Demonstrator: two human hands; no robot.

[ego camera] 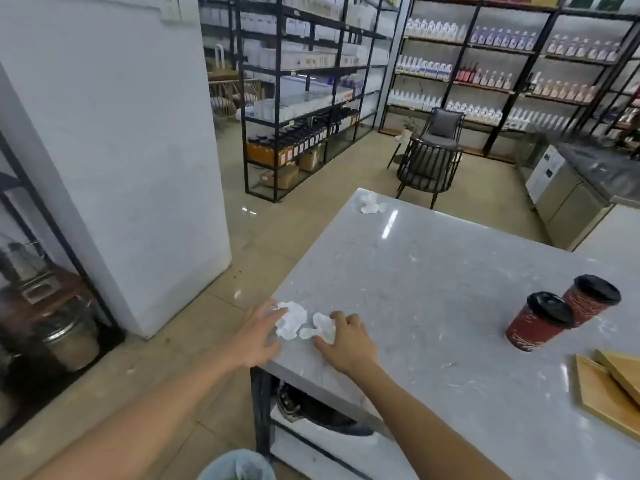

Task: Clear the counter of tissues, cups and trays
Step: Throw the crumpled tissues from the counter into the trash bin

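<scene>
Barely begun: open left hand (258,336) and right hand (348,341) touch crumpled tissues (292,320) at 7 o'clock on the counter (433,271); more tissue (369,203) at 11, cups (561,315) and trays (609,386) at 4 remain.

A crumpled white tissue (291,320) lies at the near left corner of the grey speckled counter (433,271), with a smaller crumpled tissue (320,328) just to its right. A third crumpled tissue (370,203) sits at the far left corner, well apart from them. Two red paper cups with black lids stand upright on the right side, touching: the nearer cup (536,322) and the farther cup (590,299). Two wooden trays (604,393) lie at the near right edge, one overlapping the other.
</scene>
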